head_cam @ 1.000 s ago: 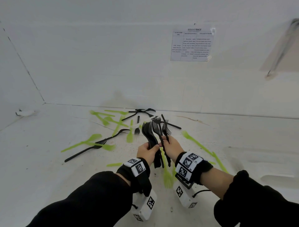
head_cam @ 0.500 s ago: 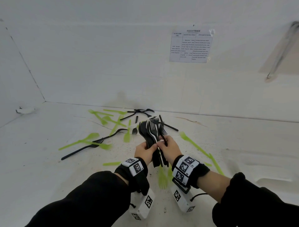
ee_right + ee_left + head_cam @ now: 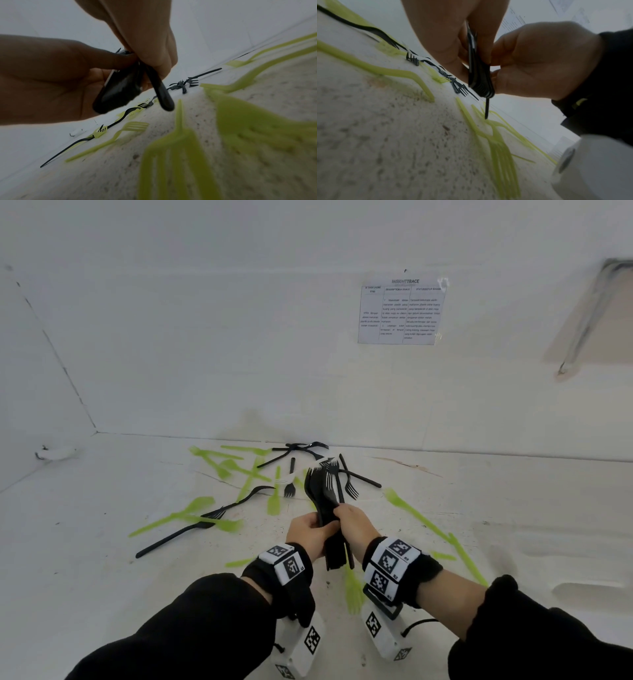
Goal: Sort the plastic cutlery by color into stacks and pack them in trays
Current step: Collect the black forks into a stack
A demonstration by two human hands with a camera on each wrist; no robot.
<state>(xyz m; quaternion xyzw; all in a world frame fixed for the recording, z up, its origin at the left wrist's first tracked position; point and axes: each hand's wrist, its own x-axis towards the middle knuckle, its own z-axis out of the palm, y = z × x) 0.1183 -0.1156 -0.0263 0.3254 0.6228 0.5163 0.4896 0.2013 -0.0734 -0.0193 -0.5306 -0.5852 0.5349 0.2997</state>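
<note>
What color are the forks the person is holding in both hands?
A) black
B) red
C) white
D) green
A: the left hand and right hand both grip a bunch of black forks, while the green forks lie loose on the white surface.
</note>
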